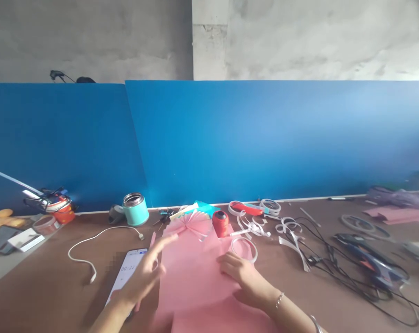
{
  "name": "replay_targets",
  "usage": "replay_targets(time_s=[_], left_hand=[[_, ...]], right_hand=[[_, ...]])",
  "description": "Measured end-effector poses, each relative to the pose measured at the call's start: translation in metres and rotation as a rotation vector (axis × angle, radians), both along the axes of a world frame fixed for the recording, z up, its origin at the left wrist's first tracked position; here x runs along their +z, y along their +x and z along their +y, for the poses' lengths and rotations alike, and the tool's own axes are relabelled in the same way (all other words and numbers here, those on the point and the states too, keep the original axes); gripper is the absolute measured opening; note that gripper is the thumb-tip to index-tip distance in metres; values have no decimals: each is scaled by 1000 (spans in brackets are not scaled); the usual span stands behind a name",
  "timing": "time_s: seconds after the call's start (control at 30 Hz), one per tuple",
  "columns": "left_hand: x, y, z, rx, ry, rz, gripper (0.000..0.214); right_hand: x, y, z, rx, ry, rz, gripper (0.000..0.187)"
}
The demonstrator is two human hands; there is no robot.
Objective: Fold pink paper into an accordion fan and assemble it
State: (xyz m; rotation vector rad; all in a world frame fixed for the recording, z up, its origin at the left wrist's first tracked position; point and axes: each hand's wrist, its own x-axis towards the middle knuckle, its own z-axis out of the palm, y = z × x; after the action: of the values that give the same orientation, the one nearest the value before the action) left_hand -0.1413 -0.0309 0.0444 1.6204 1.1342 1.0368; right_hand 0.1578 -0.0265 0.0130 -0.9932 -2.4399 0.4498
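Note:
A large pink paper sheet (192,273) lies on the brown table in front of me. My left hand (145,273) hovers over the sheet's left edge, blurred, with its fingers stretched out and apart, holding nothing. My right hand (240,273) rests on the sheet's right side, fingers curled down against the paper. A pink pleated paper fan (190,224) lies at the sheet's far end. A red thread spool (220,223) stands beside it. A clear tape ring (244,248) lies just beyond my right fingers.
A phone (128,270) with a lit screen lies left of the sheet, beside a white cable (91,245). A teal cup (135,209) stands at the back. White paper strips (289,231), black cables (355,263) and tape rolls cover the right. Blue boards (265,138) wall the table's far edge.

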Motion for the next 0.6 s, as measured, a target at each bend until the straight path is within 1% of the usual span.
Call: replay_targets(time_s=[0.03, 0.1, 0.13, 0.2, 0.27, 0.37, 0.43, 0.5, 0.53, 0.6], left_hand=[[-5, 5, -8, -122, 27, 188, 88], [-18, 18, -19, -265, 25, 531, 99], [-24, 26, -22, -319, 11, 661, 107], [-36, 39, -23, -382, -20, 819, 108], [-44, 46, -20, -389, -7, 878, 101], [-45, 49, -15, -311, 48, 890, 84], [-43, 48, -14, -280, 120, 888, 74], [-41, 47, -17, -286, 195, 879, 61], [-40, 47, -19, -292, 221, 876, 55], [-42, 48, -22, -296, 257, 883, 43]], right_hand=[[-6, -2, 0, -34, -8, -65, 31], [-15, -7, 1, -82, -11, -146, 35], [-17, -9, 2, -93, -8, -168, 38], [-19, -11, 2, -104, 1, -195, 40], [-17, -11, 3, -113, -7, -210, 42], [-14, -8, 3, -124, -10, -233, 51], [-13, -5, 1, -134, 50, -247, 59], [-12, -2, -3, -107, 137, -235, 63], [-12, -1, -5, -74, 169, -221, 60], [-13, -2, -11, 8, 195, -191, 43]])
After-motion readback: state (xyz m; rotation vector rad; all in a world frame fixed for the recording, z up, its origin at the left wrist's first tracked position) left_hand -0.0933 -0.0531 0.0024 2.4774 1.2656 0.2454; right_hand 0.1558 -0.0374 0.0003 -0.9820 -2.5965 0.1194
